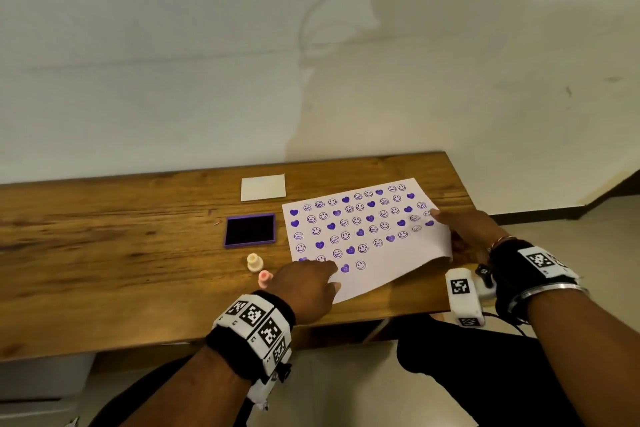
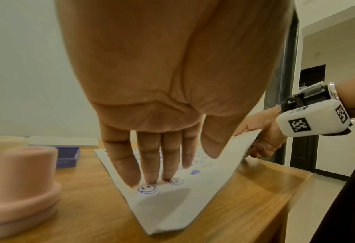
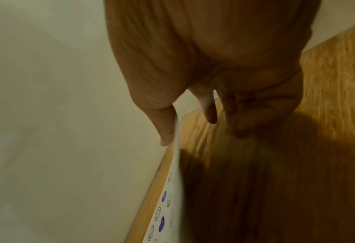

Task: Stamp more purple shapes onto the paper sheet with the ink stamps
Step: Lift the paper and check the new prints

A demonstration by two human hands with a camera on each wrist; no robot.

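Observation:
The white paper sheet (image 1: 381, 274), covered in rows of purple hearts and smileys, lies at an angle on the wooden table (image 1: 104, 236). My left hand (image 1: 313, 279) presses its straight fingers (image 2: 151, 171) flat on the sheet's near left corner, beside a smiley. My right hand (image 1: 450, 225) pinches the sheet's right edge, thumb (image 3: 164, 129) on top and fingers underneath, and that edge is raised off the table. A cream stamp (image 1: 254, 262) and a pink stamp (image 1: 265, 278) stand just left of my left hand. The open purple ink pad (image 1: 250, 230) sits behind them.
A white card (image 1: 263, 187) lies near the table's back edge, against the wall. The table's right end (image 1: 460, 184) is close to my right hand. A wide stretch of bare wood extends to the left of the ink pad.

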